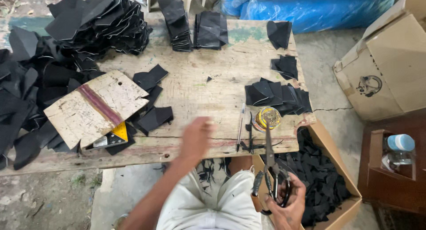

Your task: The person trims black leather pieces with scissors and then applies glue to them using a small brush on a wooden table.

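My right hand (286, 205) grips the handles of large black scissors (270, 161), blades pointing up toward a small open tin (267, 118) at the table's front edge. Blurred with motion, my left hand (195, 139) hovers over the front of the wooden table (199, 85) and holds nothing that I can see. It is nearest to a few loose black cut pieces (153, 116) to its left. A fanned row of black pieces (277, 96) lies behind the tin.
Big heaps of black material (95, 19) cover the table's left and back. A worn board (95, 106) lies at left. A pen (241, 123) rests beside the tin. An open box of black scraps (321, 179) stands below right; a larger cardboard box (390, 61) and a bottle (399, 148) are at right.
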